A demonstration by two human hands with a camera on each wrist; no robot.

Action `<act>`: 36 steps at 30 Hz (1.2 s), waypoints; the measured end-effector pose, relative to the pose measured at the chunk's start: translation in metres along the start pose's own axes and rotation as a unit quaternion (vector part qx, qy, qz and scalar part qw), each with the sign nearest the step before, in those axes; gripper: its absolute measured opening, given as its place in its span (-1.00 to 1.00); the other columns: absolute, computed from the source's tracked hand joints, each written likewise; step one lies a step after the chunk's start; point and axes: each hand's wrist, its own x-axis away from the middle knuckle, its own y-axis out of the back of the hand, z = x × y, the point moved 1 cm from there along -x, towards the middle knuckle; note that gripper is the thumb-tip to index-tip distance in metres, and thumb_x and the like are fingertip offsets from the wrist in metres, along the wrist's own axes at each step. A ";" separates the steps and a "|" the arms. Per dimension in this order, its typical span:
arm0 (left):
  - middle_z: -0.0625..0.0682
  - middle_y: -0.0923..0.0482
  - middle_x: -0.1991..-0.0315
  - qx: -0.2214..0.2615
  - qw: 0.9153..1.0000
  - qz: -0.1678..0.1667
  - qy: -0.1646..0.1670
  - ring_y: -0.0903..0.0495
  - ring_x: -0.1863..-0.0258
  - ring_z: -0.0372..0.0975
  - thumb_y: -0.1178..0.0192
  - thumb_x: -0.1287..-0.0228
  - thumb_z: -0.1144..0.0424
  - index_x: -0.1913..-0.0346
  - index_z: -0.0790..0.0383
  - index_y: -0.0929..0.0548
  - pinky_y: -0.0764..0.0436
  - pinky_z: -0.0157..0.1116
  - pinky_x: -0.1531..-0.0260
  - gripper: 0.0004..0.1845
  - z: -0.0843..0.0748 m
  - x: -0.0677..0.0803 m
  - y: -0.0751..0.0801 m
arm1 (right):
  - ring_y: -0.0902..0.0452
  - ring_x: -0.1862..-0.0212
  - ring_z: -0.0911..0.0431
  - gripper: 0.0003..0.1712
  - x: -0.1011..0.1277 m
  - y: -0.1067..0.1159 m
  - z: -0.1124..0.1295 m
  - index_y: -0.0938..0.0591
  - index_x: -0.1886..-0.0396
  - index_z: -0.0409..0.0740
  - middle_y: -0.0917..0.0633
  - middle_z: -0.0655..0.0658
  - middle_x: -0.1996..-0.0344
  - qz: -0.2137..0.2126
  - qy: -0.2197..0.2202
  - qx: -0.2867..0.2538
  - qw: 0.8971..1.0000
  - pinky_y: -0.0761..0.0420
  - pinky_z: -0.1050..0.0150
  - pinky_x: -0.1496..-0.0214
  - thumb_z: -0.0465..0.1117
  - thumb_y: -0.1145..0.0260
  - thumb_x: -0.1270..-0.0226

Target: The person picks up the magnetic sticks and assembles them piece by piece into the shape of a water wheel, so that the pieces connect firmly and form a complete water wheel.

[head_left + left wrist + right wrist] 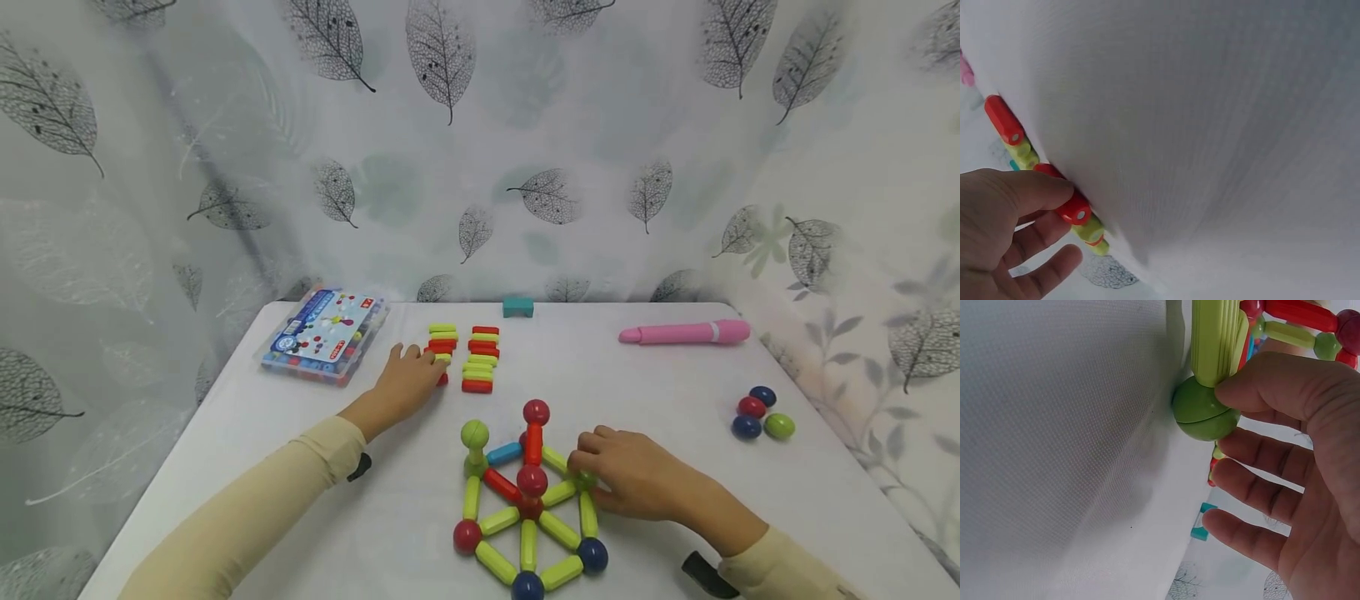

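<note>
We are partway through building a wheel of rods and balls (pixel 528 508) on the white table (pixel 660 383), and everything else sits relative to it. Our right hand (pixel 637 479) rests on the wheel's right rim, thumb and forefinger pressed on the green ball (pixel 1204 415) at that joint where a green rod (pixel 1215 340) meets it; the other fingers hang straight and loose, so this looks like a light steadying touch more than a full grasp. Beyond the wheel and to its left, our left hand (pixel 405 383) has reached into the left of two stacked rows of spare rods (pixel 442 346). The wrist view shows its thumb lying on a red rod (pixel 1066 200) with the other fingers relaxed below, though we cannot quite tell if that rod is already pinched or only touched. The second row of rods (pixel 480 360) stands just beside the first. Further left of that lies the toy's box (pixel 324 335), and well to the right of the wheel sit four loose balls (pixel 761 412), with a pink pen (pixel 686 333) beyond them. We judge the step in hand is fetching another rod; the next move calls for closing thumb and finger on the red rod, lifting it clear of its neighbours, and carrying it to the wheel while the right hand holds the joint.
</note>
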 end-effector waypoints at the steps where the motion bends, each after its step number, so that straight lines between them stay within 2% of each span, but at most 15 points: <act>1: 0.13 -0.64 -0.10 0.000 1.000 -0.001 0.001 -0.52 -0.15 0.09 -0.31 -0.40 0.16 -0.19 0.11 -0.65 -0.36 0.26 -0.32 -0.65 0.000 0.000 0.000 | -0.43 0.20 0.25 -0.65 0.000 0.001 0.001 -0.67 0.12 0.22 -0.60 0.18 0.22 -0.001 0.002 0.001 1.000 -0.66 0.30 0.16 -0.11 -0.57 -0.11; 7: 0.13 -0.65 -0.05 0.009 1.000 -0.003 0.003 -0.52 -0.12 0.07 -0.31 -0.39 0.19 -0.20 0.08 -0.65 -0.43 0.22 -0.25 -0.64 -0.001 0.002 -0.002 | -0.44 0.20 0.25 -0.65 0.000 -0.001 0.001 -0.68 0.10 0.23 -0.60 0.17 0.23 0.001 0.003 0.012 1.000 -0.67 0.30 0.16 -0.08 -0.57 -0.11; 10: 0.09 -0.68 -0.01 0.023 1.000 -0.009 -0.001 -0.54 -0.07 0.04 -0.35 -0.35 0.15 -0.15 0.07 -0.66 -0.46 0.20 -0.22 -0.66 -0.002 0.004 0.004 | -0.44 0.20 0.25 -0.65 -0.001 -0.002 0.001 -0.68 0.10 0.23 -0.60 0.17 0.24 0.003 0.003 0.013 1.000 -0.67 0.30 0.16 -0.07 -0.58 -0.11; 12: 0.03 -0.71 0.07 0.055 0.998 -0.013 -0.008 -0.57 0.02 -0.03 -0.38 -0.31 0.13 -0.08 0.06 -0.68 -0.53 0.12 -0.16 -0.69 -0.004 0.006 0.015 | -0.44 0.20 0.25 -0.65 -0.001 -0.001 0.001 -0.68 0.10 0.23 -0.61 0.17 0.23 0.004 0.003 0.011 1.000 -0.67 0.30 0.15 -0.07 -0.58 -0.10; 14: -0.04 -0.71 0.18 0.122 0.992 -0.016 -0.022 -0.58 0.14 -0.12 -0.41 -0.27 0.13 0.00 0.07 -0.69 -0.61 -0.03 -0.04 -0.73 -0.008 0.008 0.031 | -0.44 0.20 0.26 -0.65 -0.001 -0.001 0.001 -0.68 0.10 0.23 -0.61 0.17 0.23 0.006 0.003 0.009 1.000 -0.67 0.30 0.16 -0.07 -0.58 -0.10; 16: -0.11 -0.69 0.26 0.209 0.977 -0.007 -0.039 -0.58 0.24 -0.20 -0.40 -0.25 0.17 0.05 0.07 -0.69 -0.65 -0.18 0.12 -0.76 -0.015 0.012 0.050 | -0.44 0.20 0.26 -0.65 -0.001 0.000 0.001 -0.68 0.10 0.23 -0.61 0.18 0.23 0.007 0.002 0.008 1.000 -0.67 0.31 0.16 -0.07 -0.58 -0.10; 18: -0.14 -0.66 0.30 0.303 0.951 0.012 -0.055 -0.58 0.28 -0.25 -0.37 -0.25 0.19 0.04 0.08 -0.69 -0.65 -0.30 0.25 -0.77 -0.024 0.015 0.067 | -0.44 0.20 0.26 -0.64 -0.001 0.000 0.001 -0.68 0.10 0.24 -0.61 0.18 0.23 0.010 0.001 0.007 1.000 -0.67 0.31 0.16 -0.07 -0.58 -0.10; 20: -0.14 -0.66 0.30 0.381 0.921 0.035 -0.069 -0.60 0.29 -0.25 -0.35 -0.25 0.21 0.04 0.10 -0.69 -0.67 -0.33 0.28 -0.77 -0.034 0.019 0.081 | -0.44 0.20 0.25 -0.64 -0.001 0.001 0.001 -0.68 0.10 0.24 -0.61 0.18 0.23 0.012 0.000 0.006 1.000 -0.67 0.31 0.16 -0.07 -0.58 -0.10; 22: -0.14 -0.67 0.32 0.431 0.897 0.061 -0.082 -0.62 0.29 -0.24 -0.34 -0.27 0.22 0.04 0.11 -0.70 -0.67 -0.33 0.27 -0.78 -0.043 0.022 0.089 | -0.44 0.19 0.25 -0.64 -0.001 0.001 0.001 -0.68 0.09 0.24 -0.61 0.18 0.22 0.013 0.001 0.003 1.000 -0.67 0.31 0.16 -0.07 -0.58 -0.11; 23: -0.14 -0.67 0.33 0.448 0.887 0.074 -0.087 -0.64 0.30 -0.24 -0.33 -0.28 0.22 0.04 0.12 -0.70 -0.68 -0.32 0.27 -0.79 -0.046 0.023 0.091 | -0.44 0.19 0.25 -0.64 -0.001 0.001 0.001 -0.68 0.09 0.25 -0.61 0.18 0.22 0.014 0.001 0.002 1.000 -0.67 0.30 0.15 -0.07 -0.58 -0.11; 25: -0.13 -0.69 0.36 0.468 0.873 0.097 -0.095 -0.66 0.33 -0.23 -0.33 -0.28 0.24 0.05 0.13 -0.70 -0.69 -0.31 0.27 -0.80 -0.053 0.024 0.093 | -0.45 0.18 0.25 -0.64 -0.001 0.000 0.001 -0.68 0.08 0.25 -0.61 0.18 0.21 0.015 0.001 -0.002 1.000 -0.68 0.31 0.15 -0.07 -0.58 -0.12; 27: -0.13 -0.69 0.38 0.470 0.869 0.116 -0.101 -0.67 0.38 -0.24 -0.32 -0.28 0.25 0.07 0.12 -0.71 -0.69 -0.31 0.29 -0.82 -0.056 0.025 0.091 | -0.45 0.18 0.25 -0.64 -0.001 0.000 0.000 -0.68 0.08 0.24 -0.61 0.17 0.21 0.016 0.001 -0.005 1.000 -0.68 0.30 0.15 -0.07 -0.58 -0.12; 29: -0.12 -0.69 0.40 0.466 0.869 0.126 -0.106 -0.68 0.42 -0.23 -0.32 -0.28 0.26 0.09 0.11 -0.71 -0.70 -0.30 0.31 -0.84 -0.059 0.025 0.090 | -0.45 0.18 0.25 -0.63 -0.001 -0.001 0.000 -0.68 0.08 0.24 -0.61 0.17 0.21 0.016 -0.001 -0.004 1.000 -0.68 0.30 0.15 -0.07 -0.58 -0.11; 36: -0.13 -0.67 0.43 0.434 0.882 0.139 -0.122 -0.65 0.46 -0.23 -0.30 -0.30 0.26 0.14 0.08 -0.71 -0.69 -0.31 0.35 -0.89 -0.062 0.026 0.092 | -0.46 0.17 0.24 -0.62 -0.001 0.000 -0.001 -0.69 0.08 0.24 -0.62 0.17 0.21 0.019 -0.003 -0.002 1.000 -0.69 0.29 0.14 -0.07 -0.60 -0.09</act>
